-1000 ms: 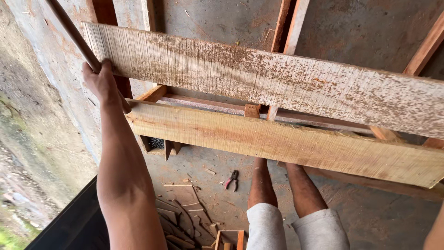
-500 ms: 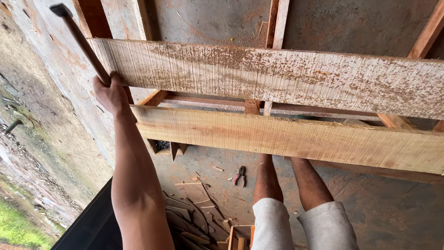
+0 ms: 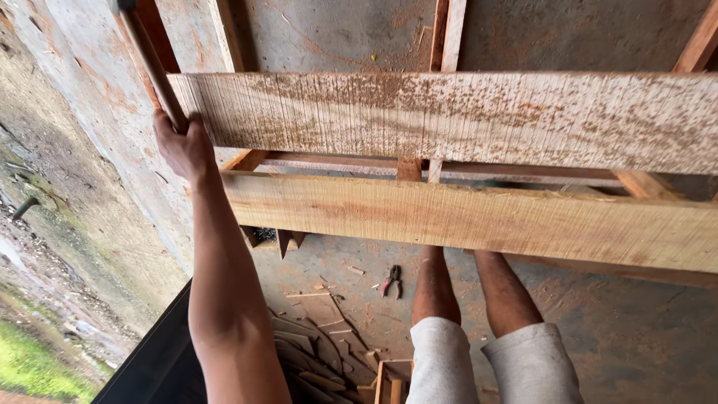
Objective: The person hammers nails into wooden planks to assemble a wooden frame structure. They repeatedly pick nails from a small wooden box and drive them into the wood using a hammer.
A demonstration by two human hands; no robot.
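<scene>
Concrete floor lies below, littered with wood scraps. Over it I see the speckled pale upper plank and the yellowish lower plank, both level now. My left hand has climbed, fist closed round the brown wooden hammer handle, raised higher at far left. Right hand is unseen. Small red pliers stay on the floor.

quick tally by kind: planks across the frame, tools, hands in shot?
Wide planks: 2, upper plank and lower plank
Hammers: 1, hammer gripped in the left hand
Pliers: 1, pliers on the floor
Hands in view: 1, the left hand
Total: 5
</scene>
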